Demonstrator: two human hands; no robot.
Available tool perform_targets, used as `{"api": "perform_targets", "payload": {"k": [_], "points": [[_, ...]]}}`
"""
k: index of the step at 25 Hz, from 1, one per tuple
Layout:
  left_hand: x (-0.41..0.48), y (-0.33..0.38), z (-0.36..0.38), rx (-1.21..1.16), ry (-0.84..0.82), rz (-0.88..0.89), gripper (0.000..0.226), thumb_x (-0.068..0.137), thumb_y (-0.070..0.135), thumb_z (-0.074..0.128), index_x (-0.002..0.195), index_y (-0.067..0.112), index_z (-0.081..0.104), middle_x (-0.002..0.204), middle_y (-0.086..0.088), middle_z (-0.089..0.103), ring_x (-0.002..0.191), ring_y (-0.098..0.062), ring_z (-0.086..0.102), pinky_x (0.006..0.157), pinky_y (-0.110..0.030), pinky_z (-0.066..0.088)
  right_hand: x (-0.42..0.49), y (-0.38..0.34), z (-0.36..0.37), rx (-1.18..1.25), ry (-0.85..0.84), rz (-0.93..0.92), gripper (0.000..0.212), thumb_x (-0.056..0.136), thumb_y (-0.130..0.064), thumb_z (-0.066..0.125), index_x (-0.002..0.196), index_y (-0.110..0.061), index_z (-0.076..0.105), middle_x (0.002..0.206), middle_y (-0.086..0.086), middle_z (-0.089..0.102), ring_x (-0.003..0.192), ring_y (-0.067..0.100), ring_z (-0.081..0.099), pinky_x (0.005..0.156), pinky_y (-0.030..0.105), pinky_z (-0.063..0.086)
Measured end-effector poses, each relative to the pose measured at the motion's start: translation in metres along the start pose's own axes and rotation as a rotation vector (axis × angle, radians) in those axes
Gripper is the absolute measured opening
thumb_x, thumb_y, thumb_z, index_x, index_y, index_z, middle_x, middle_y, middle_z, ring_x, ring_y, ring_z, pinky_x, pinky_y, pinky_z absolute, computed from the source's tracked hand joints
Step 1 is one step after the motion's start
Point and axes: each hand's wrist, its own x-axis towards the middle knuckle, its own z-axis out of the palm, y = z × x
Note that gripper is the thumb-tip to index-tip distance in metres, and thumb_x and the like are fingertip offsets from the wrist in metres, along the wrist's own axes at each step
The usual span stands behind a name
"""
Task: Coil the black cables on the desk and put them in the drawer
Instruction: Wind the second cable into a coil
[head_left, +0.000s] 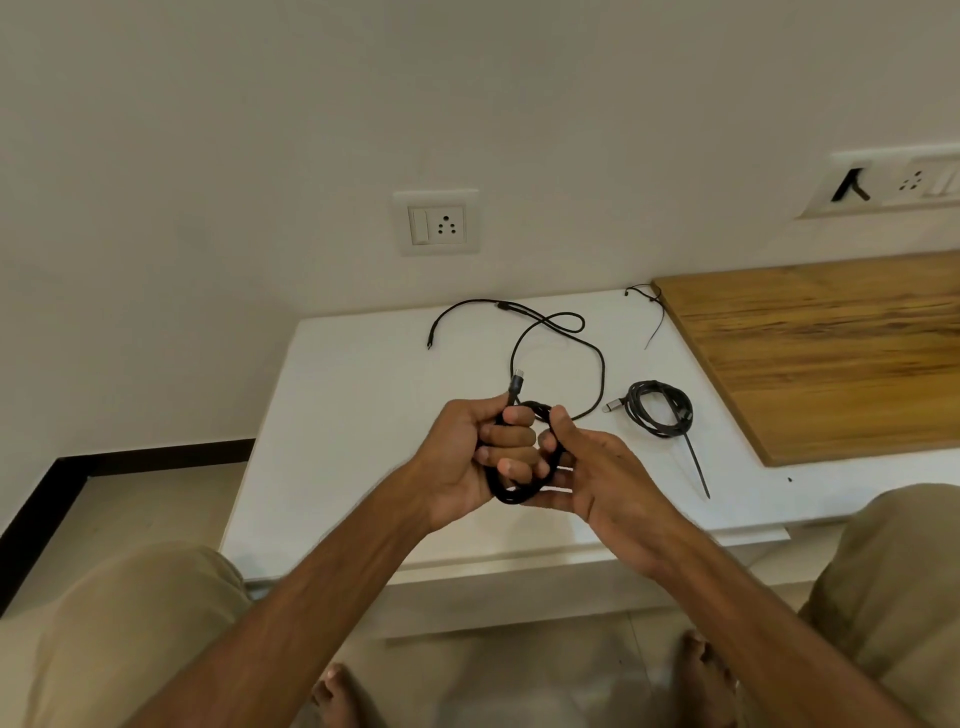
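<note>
Beneath both hands, broad flat white desk top (353, 426). Off to the right of the right hand, brown wood-grain board (831, 353) lying on that desk. Left hand (462, 457) curled tight round a small coil of black braided cable (511, 499), grey plug end poking up past the thumb. Right hand (602, 478) touching the left, thumb and fingers pinching the coil's other side. Rest of that cable trailing away beyond the knuckles, looping loose over the desk to a far tip. Just right of the right hand, dark cable bundle (660, 410), wound in a ring, silver plug at its edge, flat on the desk. Further beyond, near the board's corner, thin black wire (654, 323).
</note>
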Motion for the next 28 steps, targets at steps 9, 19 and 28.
{"api": "perform_targets", "payload": {"k": [9,19,28], "points": [[0.005,-0.006,0.015,-0.042,-0.13,0.019,0.037,0.107,0.037,0.036,0.084,0.011,0.048,0.061,0.005,0.021,0.056,-0.013,0.016,0.061,-0.027,0.04,0.008,-0.016,-0.017,0.429,0.082,0.093,0.028,0.103,-0.024,0.052,0.079,-0.01,0.058,0.052,-0.007,0.024,0.044,0.008,0.027,0.074,0.034,0.044],[-0.008,-0.009,0.022,0.282,-0.091,0.13,0.036,0.111,0.036,0.033,0.087,0.015,0.048,0.069,0.002,0.02,0.059,-0.013,0.022,0.071,-0.029,0.051,0.001,-0.046,-0.024,-0.034,0.001,0.037,0.034,0.107,-0.022,0.047,0.079,-0.007,0.059,0.054,-0.005,0.019,0.045,0.011,0.02,0.048,0.026,0.039],[-0.004,-0.012,0.017,0.599,0.129,0.058,0.042,0.112,0.035,0.025,0.083,0.014,0.049,0.059,0.005,0.04,0.055,-0.014,0.046,0.085,-0.038,0.057,0.007,-0.036,-0.018,-0.578,-0.01,-0.002,0.041,0.108,-0.019,0.036,0.073,-0.01,0.053,0.052,-0.003,0.03,0.042,0.01,0.023,0.045,0.024,0.029]]}}
